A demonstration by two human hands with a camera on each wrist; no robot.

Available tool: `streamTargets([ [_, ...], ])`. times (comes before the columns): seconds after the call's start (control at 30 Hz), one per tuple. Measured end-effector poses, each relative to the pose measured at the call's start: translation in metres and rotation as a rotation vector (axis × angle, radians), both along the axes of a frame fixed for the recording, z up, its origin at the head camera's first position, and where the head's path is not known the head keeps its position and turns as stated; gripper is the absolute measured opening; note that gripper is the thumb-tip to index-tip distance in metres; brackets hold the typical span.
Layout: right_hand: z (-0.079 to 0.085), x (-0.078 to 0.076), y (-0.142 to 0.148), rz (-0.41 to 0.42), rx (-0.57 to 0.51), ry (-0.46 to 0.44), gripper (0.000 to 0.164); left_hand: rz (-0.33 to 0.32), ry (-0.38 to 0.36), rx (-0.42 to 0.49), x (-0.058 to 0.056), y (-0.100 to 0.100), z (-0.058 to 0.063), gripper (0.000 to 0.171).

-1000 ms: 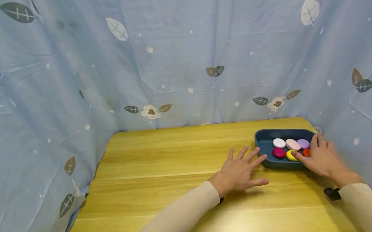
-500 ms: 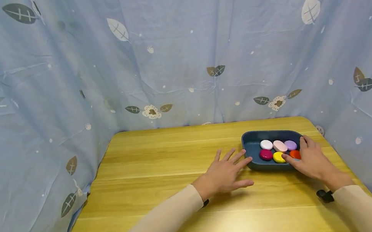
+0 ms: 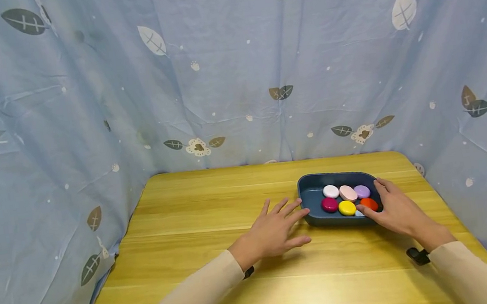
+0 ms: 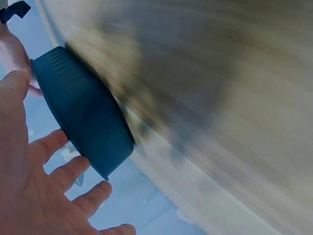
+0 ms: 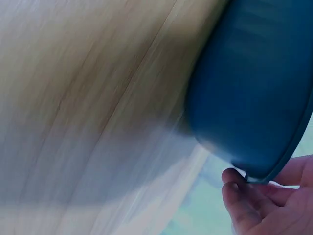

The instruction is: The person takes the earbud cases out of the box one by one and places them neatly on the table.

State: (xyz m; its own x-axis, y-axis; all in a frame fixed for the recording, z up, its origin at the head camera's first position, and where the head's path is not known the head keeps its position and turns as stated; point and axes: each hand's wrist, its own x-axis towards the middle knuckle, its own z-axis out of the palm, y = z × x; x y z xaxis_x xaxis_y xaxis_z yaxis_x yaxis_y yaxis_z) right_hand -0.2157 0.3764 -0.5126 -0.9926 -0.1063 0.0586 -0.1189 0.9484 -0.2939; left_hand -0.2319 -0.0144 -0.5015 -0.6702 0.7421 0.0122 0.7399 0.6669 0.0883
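A dark blue tray (image 3: 320, 222) with rounded corners sits on the wooden table. Inside lie several smooth, rounded pieces: white (image 3: 331, 191), pale pink (image 3: 348, 193), purple (image 3: 362, 191), crimson (image 3: 329, 205), yellow (image 3: 347, 208) and orange-red (image 3: 369, 204), plus a light blue piece (image 3: 359, 213) partly hidden by the right thumb. My right hand (image 3: 399, 211) grips the tray's right end, thumb over the near rim and fingers at the far corner. At the left end, my left hand (image 3: 265, 235) has spread, straight fingers, with fingertips touching the tray's outer wall.
The wooden table (image 3: 184, 260) runs back to a blue patterned curtain (image 3: 226, 83), which hangs behind it and along both sides. Bare tabletop lies left of the tray and in front of it.
The tray has slid left along the table with its pieces inside. Both hands have moved left with it, keeping their places at its two ends.
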Motion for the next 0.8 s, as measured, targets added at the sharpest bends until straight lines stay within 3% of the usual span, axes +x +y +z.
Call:
streamTargets([
  [0.3, 0.002, 0.002, -0.016, 0.061, -0.039, 0.010, 0.114, 0.025, -0.019, 0.040, 0.007, -0.029, 0.000, 0.075],
  [0.8, 0.003, 0.000, -0.048, 0.186, -0.074, -0.021, 0.121, 0.059, -0.051, 0.150, 0.013, -0.090, -0.002, 0.066],
])
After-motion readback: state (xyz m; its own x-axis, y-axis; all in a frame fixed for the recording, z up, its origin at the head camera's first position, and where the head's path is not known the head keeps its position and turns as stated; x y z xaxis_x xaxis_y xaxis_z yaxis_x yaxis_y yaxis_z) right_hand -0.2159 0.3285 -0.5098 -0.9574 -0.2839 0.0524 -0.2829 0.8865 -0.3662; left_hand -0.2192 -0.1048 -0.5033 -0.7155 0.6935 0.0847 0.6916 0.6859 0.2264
